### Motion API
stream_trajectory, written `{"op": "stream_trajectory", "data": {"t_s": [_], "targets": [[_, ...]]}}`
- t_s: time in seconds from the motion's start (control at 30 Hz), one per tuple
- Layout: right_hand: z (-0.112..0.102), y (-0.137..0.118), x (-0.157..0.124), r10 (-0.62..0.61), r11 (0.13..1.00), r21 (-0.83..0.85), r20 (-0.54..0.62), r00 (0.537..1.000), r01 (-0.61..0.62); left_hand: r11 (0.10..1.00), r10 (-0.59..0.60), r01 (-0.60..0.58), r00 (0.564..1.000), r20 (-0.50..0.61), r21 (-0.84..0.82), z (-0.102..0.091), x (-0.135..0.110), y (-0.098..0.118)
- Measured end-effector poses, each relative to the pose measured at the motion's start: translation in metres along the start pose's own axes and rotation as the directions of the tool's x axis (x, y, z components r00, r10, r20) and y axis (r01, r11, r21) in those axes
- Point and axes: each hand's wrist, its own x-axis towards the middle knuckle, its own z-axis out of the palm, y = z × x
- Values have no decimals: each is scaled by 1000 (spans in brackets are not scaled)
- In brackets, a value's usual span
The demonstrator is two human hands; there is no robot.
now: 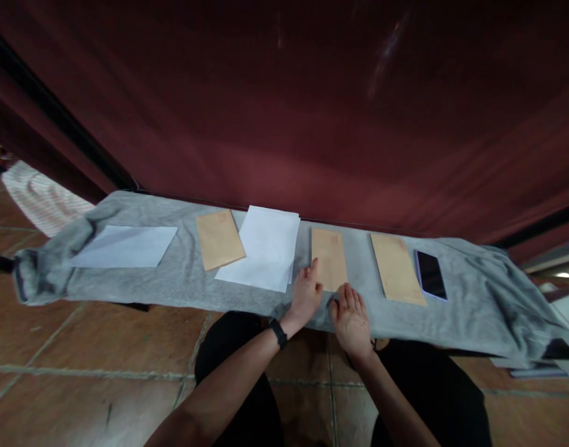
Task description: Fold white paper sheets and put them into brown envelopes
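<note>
A brown envelope [329, 256] with a faint red print near its top lies flat in front of me. On its lower left edge rests my left hand [307, 292], index finger stretched along the paper and thumb apart. My right hand [350, 316] lies nearly flat at the lower right corner, fingertips touching the envelope. Left of it are overlapping white sheets [268, 248], with other brown envelopes [219, 241] stacked partly over their left edge. Further right lies another brown envelope pile [396, 268].
A grey cloth [182, 288] covers the narrow bench. A phone [430, 274] lies at the right, and a folded white sheet [126, 246] at the far left. Behind the bench hangs a dark red curtain [284, 136]. My knees are close to the front edge, above a tiled floor [102, 347].
</note>
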Motion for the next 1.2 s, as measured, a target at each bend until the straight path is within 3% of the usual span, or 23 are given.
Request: {"op": "stream_trajectory", "data": {"t_s": [0.1, 0.17, 0.23, 0.3, 0.37, 0.43, 0.5, 0.57, 0.63, 0.73, 0.8, 0.83, 0.87, 0.9, 0.97, 1.0, 1.07, 1.13, 1.2], "targets": [[-4, -7, 10, 26, 999, -22, 19, 999, -25, 929, -88, 89, 996, 20, -360, 4, 10, -1], [-11, -10, 22, 70, 997, -29, 75, 995, -68, 847, -69, 85, 996, 50, -525, 4, 13, 4], [-18, -10, 35, 128, 991, 30, 102, 987, -131, 791, 2, 33, 998, 57, -611, 0, 12, 11], [-25, -6, 47, 196, 953, 220, 73, 978, -207, 772, 57, -5, 996, 62, -635, -6, 11, 19], [-28, -2, 55, 324, 802, 515, 50, 945, -302, 792, 46, 0, 997, 60, -610, -12, 10, 23], [-27, -1, 57, 476, 495, 778, 130, 870, -387, 809, -8, 31, 999, 42, -586, -13, 12, 23], [-22, -3, 55, 541, 132, 887, 310, 782, -443, 796, -27, 54, 998, 53, -603, -7, 15, 19], [-16, -8, 49, 504, -102, 875, 456, 734, -474, 784, 5, 59, 995, 102, -617, 3, 18, 14], [-10, -14, 44, 463, -191, 844, 528, 712, -502, 814, 21, 64, 990, 139, -577, 14, 19, 7], [-7, -17, 37, 416, -212, 791, 604, 679, -574, 866, -29, 101, 988, 153, -490, 24, 21, -3], [-9, -14, 34, 330, -160, 721, 683, 652, -674, 882, -60, 138, 981, 184, -450, 24, 24, -8], [-11, -12, 33, 293, -92, 688, 709, 641, -720, 891, -69, 150, 978, 199, -429, 23, 25, -10], [-14, -9, 32, 285, 8, 675, 706, 648, -738, 901, -73, 153, 976, 204, -406, 22, 26, -11], [-18, -5, 30, 307, 139, 683, 658, 687, -717, 913, -72, 145, 977, 199, -381, 20, 27, -11], [-24, 1, 26, 356, 477, 685, 423, 833, -551, 943, -57, 109, 984, 169, -315, 18, 28, -10], [-27, 5, 23, 325, 645, 635, 275, 905, -425, 958, -52, 93, 987, 154, -272, 17, 27, -8], [-28, 10, 17, 148, 878, 449, 79, 986, -168, 982, -59, 81, 990, 130, -170, 15, 25, -4], [-24, 14, 11, -26, 967, 253, 55, 998, 12, 997, -56, 62, 993, 100, -53, 12, 20, 0], [-16, 15, 5, -110, 989, 108, 76, 991, 101, 996, -17, 12, 998, 56, 85, 10, 15, 4]]}}
